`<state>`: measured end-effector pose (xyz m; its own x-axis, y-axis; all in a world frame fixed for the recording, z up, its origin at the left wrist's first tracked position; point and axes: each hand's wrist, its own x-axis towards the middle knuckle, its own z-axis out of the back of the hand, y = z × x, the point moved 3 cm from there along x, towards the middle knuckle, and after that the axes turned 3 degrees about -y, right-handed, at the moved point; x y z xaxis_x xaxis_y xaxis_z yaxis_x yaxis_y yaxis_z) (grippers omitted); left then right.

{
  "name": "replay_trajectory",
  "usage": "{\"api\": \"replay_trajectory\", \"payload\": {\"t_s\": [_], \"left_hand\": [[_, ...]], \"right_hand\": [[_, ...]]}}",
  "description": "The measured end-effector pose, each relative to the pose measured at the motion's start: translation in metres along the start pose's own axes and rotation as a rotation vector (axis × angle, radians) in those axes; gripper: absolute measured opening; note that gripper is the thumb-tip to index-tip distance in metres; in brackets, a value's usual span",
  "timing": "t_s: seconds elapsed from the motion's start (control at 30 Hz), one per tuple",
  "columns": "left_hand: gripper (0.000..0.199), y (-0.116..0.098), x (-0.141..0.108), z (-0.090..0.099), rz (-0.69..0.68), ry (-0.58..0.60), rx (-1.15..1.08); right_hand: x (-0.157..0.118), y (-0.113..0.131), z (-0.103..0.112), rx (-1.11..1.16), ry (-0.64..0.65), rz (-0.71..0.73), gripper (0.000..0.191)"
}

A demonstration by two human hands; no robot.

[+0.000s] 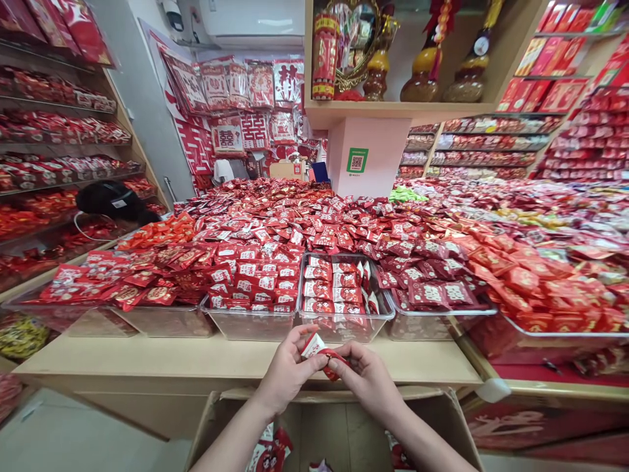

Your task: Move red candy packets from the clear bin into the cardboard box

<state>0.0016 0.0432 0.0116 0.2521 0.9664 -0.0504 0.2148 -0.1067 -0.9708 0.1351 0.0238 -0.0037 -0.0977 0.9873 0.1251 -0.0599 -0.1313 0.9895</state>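
Observation:
My left hand [287,372] and my right hand [364,379] meet in front of the counter's edge, fingers closed around a small red-and-white candy packet [313,345]. Its white end sticks up by my left fingers, and a red part shows under my right thumb; whether this is one packet or two, I cannot tell. Just beyond my hands stands a clear plastic bin [344,319] with similar red-and-white packets [348,295] stacked in rows. Below my forearms is an open cardboard box [324,396], with a few red packets [269,453] lying inside.
Clear bins heaped with red packets [255,282] line the pale counter [162,357], darker red ones [432,288] to the right. An overhead shelf [417,108] holds gourd-shaped ornaments. At the left is the dark-haired head of a person [111,202].

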Motion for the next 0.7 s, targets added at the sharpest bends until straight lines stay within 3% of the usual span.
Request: {"api": "replay_trajectory", "payload": {"t_s": [0.13,0.27,0.33,0.47,0.7], "left_hand": [[0.041,0.002,0.001,0.001,0.0,-0.028,-0.008],[0.034,0.005,0.004,0.007,0.007,-0.133,-0.02],[0.033,0.007,0.005,0.009,0.018,-0.151,-0.021],[0.038,0.01,0.006,0.01,0.037,-0.105,-0.006],[0.031,0.011,0.004,0.009,0.014,-0.08,0.048]], "right_hand": [[0.0,0.013,0.01,-0.258,0.008,0.067,0.025],[0.019,0.055,0.05,-0.933,-0.19,0.225,0.025],[0.037,0.072,0.069,-1.231,-0.216,0.156,0.025],[0.073,0.081,0.085,-1.573,-0.085,-0.042,0.023],[0.096,0.076,0.063,-1.721,0.191,-0.144,0.028]]}}
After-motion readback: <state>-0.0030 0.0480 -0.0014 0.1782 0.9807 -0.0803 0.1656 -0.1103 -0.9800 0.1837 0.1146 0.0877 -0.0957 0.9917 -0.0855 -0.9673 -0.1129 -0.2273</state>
